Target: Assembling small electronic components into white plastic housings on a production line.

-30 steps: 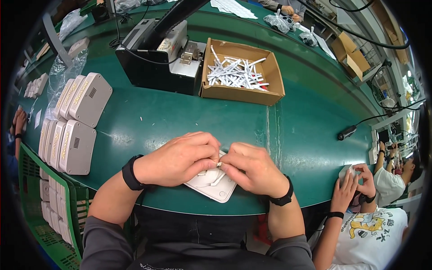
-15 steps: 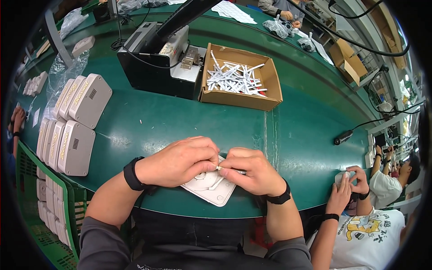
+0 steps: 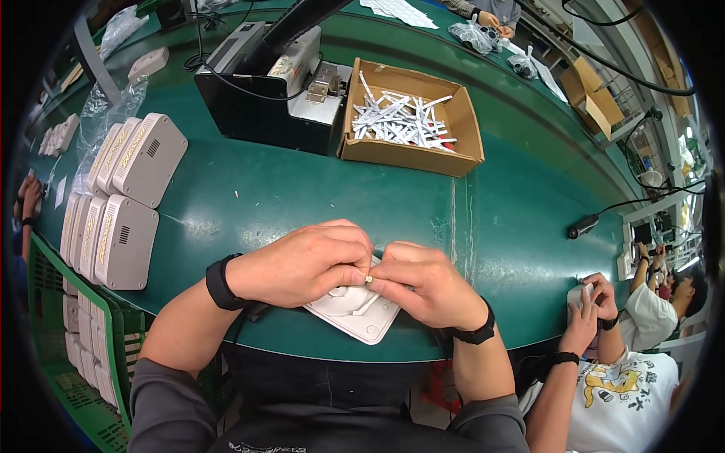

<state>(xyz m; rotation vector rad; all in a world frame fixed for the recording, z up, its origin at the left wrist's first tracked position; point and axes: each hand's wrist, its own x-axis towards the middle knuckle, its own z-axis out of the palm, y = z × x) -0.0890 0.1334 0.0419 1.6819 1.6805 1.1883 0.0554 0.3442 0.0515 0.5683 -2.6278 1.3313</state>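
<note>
My left hand (image 3: pixel 306 263) and my right hand (image 3: pixel 423 281) meet close to the table's near edge, both closed in a pinch. Between their thumbs and fingertips shows a small cream-coloured connector (image 3: pixel 368 279); what else the fingers cover is hidden. Beneath them lies a white plastic housing (image 3: pixel 364 329), its inner side up, with a round recess near my left fingertips and a small ring at its near right corner. A white strip (image 3: pixel 367 304) slants across the housing below my right thumb.
An open cardboard box (image 3: pixel 411 158) of white strips stands beyond my hands, beside a black machine (image 3: pixel 260 121). White housings (image 3: pixel 127 241) stand stacked at left, above a green crate (image 3: pixel 113 325). A black cable end (image 3: pixel 583 226) hangs at right, near a co-worker's hands (image 3: pixel 589 309).
The view has shifted slightly. My hands stay together over the housing with the connector still pinched, and the fingers have moved only a little. The co-worker's hands at right have moved slightly.
</note>
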